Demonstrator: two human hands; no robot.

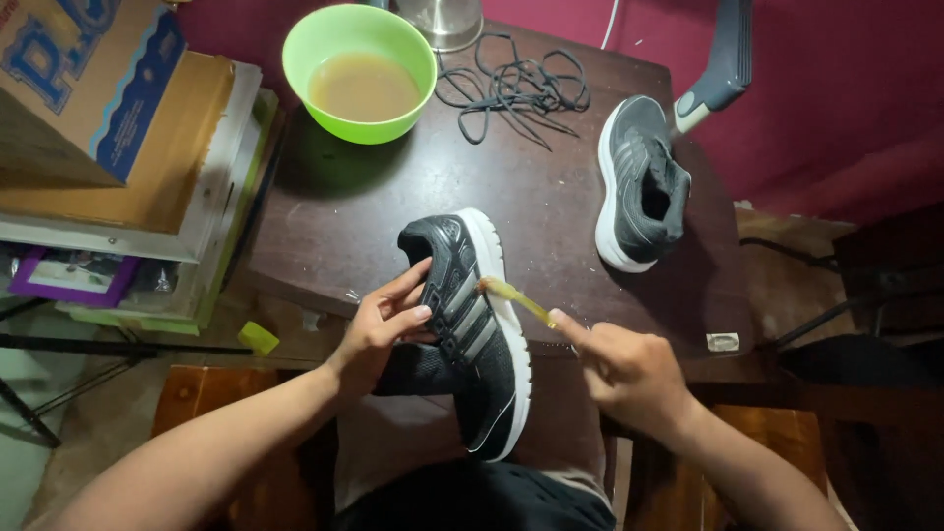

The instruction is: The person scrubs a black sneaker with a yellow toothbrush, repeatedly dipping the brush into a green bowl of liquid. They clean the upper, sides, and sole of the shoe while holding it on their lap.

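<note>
A black sports shoe (475, 329) with grey stripes and a white sole lies on its side at the near edge of a dark wooden table (383, 211). My left hand (379, 329) grips its upper from the left. My right hand (624, 364) holds a yellowish toothbrush (514, 299), whose head touches the white sole near the toe. The matching second shoe (641, 182) rests at the table's right side, laces removed.
A green bowl (359, 71) of murky brown liquid stands at the table's back left. Loose dark laces (516, 88) lie behind, by a metal base (442, 20). Cardboard boxes (108, 108) are stacked to the left. A grey handle (718, 64) leans at the right.
</note>
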